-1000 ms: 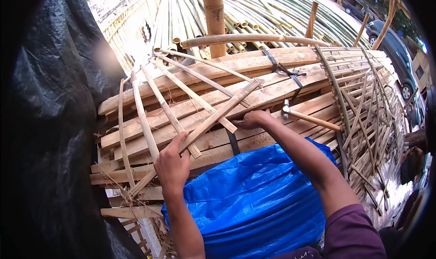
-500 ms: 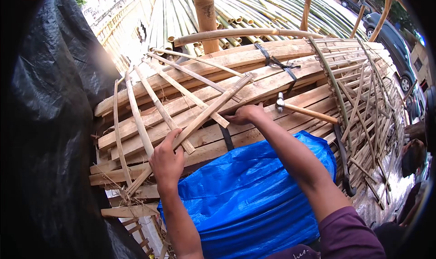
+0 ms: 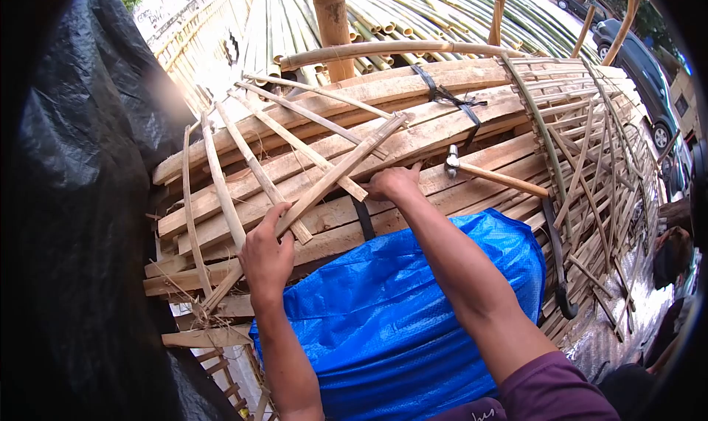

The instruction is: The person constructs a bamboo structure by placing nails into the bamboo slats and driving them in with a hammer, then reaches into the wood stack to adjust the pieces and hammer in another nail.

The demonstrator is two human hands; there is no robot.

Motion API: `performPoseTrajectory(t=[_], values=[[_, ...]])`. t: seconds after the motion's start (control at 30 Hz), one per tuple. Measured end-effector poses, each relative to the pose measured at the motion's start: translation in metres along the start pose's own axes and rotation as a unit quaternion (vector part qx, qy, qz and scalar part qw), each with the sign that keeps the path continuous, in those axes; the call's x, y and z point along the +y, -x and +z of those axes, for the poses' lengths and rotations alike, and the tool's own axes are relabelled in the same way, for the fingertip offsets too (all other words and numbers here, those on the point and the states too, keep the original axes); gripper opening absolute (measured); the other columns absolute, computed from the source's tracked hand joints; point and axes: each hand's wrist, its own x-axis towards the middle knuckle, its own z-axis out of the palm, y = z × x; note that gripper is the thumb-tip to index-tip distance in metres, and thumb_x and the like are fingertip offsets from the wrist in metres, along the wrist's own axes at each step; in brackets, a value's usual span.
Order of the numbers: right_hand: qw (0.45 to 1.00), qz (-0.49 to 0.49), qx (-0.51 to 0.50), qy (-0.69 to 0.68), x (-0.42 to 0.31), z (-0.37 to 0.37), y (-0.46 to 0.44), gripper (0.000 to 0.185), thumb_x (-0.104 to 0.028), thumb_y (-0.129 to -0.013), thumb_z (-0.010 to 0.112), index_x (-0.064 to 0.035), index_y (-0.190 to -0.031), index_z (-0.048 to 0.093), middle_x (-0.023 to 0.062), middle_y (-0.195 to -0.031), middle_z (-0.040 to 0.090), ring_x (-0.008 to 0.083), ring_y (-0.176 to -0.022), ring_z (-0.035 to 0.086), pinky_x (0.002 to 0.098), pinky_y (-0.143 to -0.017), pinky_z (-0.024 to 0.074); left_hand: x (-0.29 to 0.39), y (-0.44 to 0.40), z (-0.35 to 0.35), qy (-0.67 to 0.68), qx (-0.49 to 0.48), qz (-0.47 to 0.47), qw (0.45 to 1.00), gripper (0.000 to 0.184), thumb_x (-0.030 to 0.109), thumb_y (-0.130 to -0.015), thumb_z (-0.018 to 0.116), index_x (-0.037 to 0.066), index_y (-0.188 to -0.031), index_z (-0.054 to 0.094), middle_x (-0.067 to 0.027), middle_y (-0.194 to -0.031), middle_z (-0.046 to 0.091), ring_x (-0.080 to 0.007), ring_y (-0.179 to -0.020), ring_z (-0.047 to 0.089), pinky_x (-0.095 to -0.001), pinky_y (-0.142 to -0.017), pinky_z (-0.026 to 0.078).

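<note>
My left hand is closed around the lower part of a long bamboo strip, which slants up to the right across several other strips. The crossed strips fan out over the stacked timber beams, their left ends bunched near the lower corner. My right hand is bent beside the end of one crossing strip, thumb raised. Its fingertips reach into the shadow between the beams, so what they grip is hidden. To the right of that hand, a hammer with a wooden handle lies on the beams.
Blue tarpaulin covers the near side of the stack. A hooked dark tool hangs beside a woven bamboo lattice. Black plastic sheeting rises at the left. A bamboo post and long bamboo poles stand behind.
The view has shifted slightly. Both hands stay at nearly the same places on the strips, my left still holding the slanting one.
</note>
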Motion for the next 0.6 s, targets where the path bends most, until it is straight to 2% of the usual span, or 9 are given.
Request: performPoseTrajectory(t=[0.17, 0.37, 0.43, 0.53, 0.6], values=[[1.000, -0.013, -0.012, -0.002, 0.0030, 0.0003, -0.0029, 0.086, -0.082, -0.086, 0.034, -0.0249, -0.149, 0.045, 0.0076, -0.157, 0.036, 0.0285, -0.148, 0.028, 0.0727, -0.112, -0.0058, 0.0025, -0.0008, -0.0007, 0.004, -0.006, -0.008, 1.000, 0.044, 0.006, -0.081, 0.064, 0.020, -0.123, 0.064, -0.0176, -0.102, 0.071, -0.0381, -0.097, 0.067, -0.0486, -0.087, 0.051], [0.999, -0.040, -0.014, -0.002, 0.0065, 0.0014, -0.0019, 0.083, -0.080, -0.088, 0.030, -0.0245, -0.148, 0.045, 0.0077, -0.157, 0.037, 0.0292, -0.148, 0.029, 0.0666, -0.116, -0.0031, 0.0021, -0.0004, -0.0031, 0.007, -0.009, -0.009, 1.000, 0.044, 0.006, -0.080, 0.064, 0.019, -0.122, 0.065, -0.0170, -0.102, 0.071, -0.0376, -0.097, 0.067, -0.0486, -0.087, 0.051], [0.998, -0.044, 0.031, 0.015, 0.0065, 0.0018, 0.0016, 0.075, -0.074, -0.092, 0.030, -0.0218, -0.136, 0.060, 0.0076, -0.149, 0.049, 0.0310, -0.140, 0.043, 0.0610, -0.117, 0.0174, 0.0024, -0.0006, -0.0034, 0.010, -0.009, -0.009, 1.000, 0.044, 0.005, -0.080, 0.064, 0.018, -0.122, 0.065, -0.0169, -0.102, 0.071, -0.0376, -0.097, 0.067, -0.0486, -0.087, 0.051], [0.998, -0.044, 0.032, 0.024, 0.0069, 0.0027, -0.0001, 0.075, -0.075, -0.092, 0.030, -0.0216, -0.135, 0.061, 0.0074, -0.148, 0.050, 0.0311, -0.139, 0.044, 0.0589, -0.117, 0.0207, 0.0027, -0.0008, -0.0032, 0.013, -0.014, -0.017, 1.000, 0.044, 0.005, -0.080, 0.064, 0.018, -0.122, 0.065, -0.0168, -0.102, 0.071, -0.0377, -0.097, 0.067, -0.0484, -0.087, 0.051], [0.998, -0.041, 0.035, 0.024, 0.0056, 0.0033, -0.0010, 0.075, -0.075, -0.092, 0.031, -0.0220, -0.135, 0.061, 0.0070, -0.147, 0.051, 0.0309, -0.138, 0.045, 0.0601, -0.116, 0.0213, 0.0004, -0.0001, -0.0007, 0.016, 0.007, 0.010, 1.000, 0.044, 0.004, -0.080, 0.064, 0.018, -0.122, 0.065, -0.0176, -0.101, 0.071, -0.0382, -0.096, 0.067, -0.0484, -0.086, 0.051]])
